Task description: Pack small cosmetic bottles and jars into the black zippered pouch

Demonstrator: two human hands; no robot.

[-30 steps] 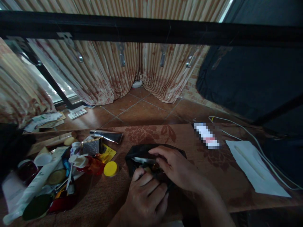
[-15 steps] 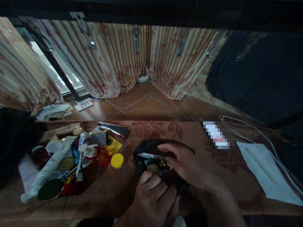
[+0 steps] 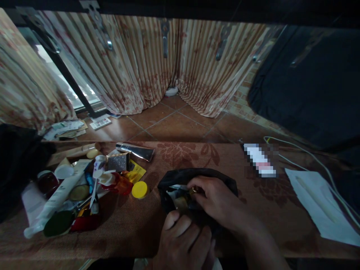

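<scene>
A black fabric bag (image 3: 180, 174) lies on the table in front of me with its mouth open. My left hand (image 3: 184, 238) is closed at its near edge, fingers curled over the dark cloth. From the right, my right hand (image 3: 218, 198) reaches into the mouth, thumb and fingers pinched on a small shiny gold item (image 3: 194, 190). Its exact kind is hidden by the fingers. Beside it inside the bag are a pale yellowish item (image 3: 181, 203) and other things too dark to name. A yellow round lid (image 3: 140, 190) lies just left of the bag.
Left of the bag spreads a pile of cosmetics, with a silver tube (image 3: 136, 150), a glittery square case (image 3: 118, 162), a long white tube (image 3: 60, 198) and a red bottle (image 3: 120, 183). To the right are a pixelated object (image 3: 260, 160), a white sheet (image 3: 312, 198) and a white cable (image 3: 327, 174).
My right hand has lowered into the bag's mouth, and its fingers have closed on the gold item. My left hand stays at the near edge. The view has tilted slightly.
</scene>
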